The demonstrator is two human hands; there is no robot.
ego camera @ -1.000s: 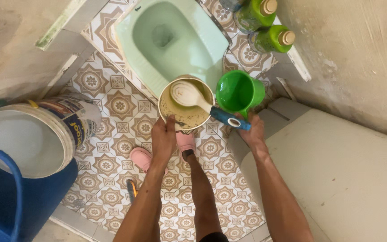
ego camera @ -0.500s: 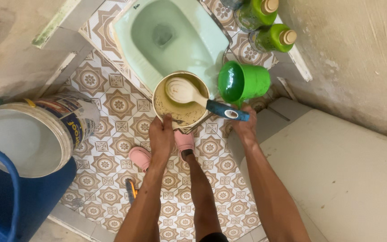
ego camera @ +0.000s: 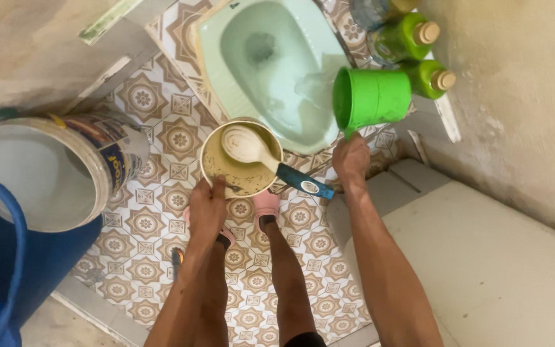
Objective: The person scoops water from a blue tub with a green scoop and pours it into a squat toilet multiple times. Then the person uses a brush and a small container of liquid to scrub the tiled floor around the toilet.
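Tipping on its side, green plastic dipper point(ego camera: 372, 97) sits over the right edge of the pale green squat toilet point(ego camera: 271, 64), mouth facing left toward the bowl, a thin stream of water visible running from it onto the porcelain. Right hand point(ego camera: 351, 159) closed around the dipper's handle just below the cup.

Left hand point(ego camera: 207, 207) clamped on the near rim of a round tin can point(ego camera: 241, 159), thumb over the edge, inner wall smeared with tan residue. Can held just in front of the toilet, above the patterned floor tiles point(ego camera: 162, 193). Wooden-looking spoon point(ego camera: 245, 144) lies inside the can, bowl up; its blue handle point(ego camera: 303, 184) sticks out over the right rim toward the right wrist, touched by neither hand as far as can be seen.

Two green bottles with tan caps point(ego camera: 419, 38) stand against the wall beyond the dipper, upper right. Pink sandals point(ego camera: 266, 207) on the person's feet directly under the can. Large white bucket point(ego camera: 40, 173) to the left, resting against a blue tub point(ego camera: 8, 270) at the lower left corner. Raised pale slab point(ego camera: 496, 257) fills the lower right.
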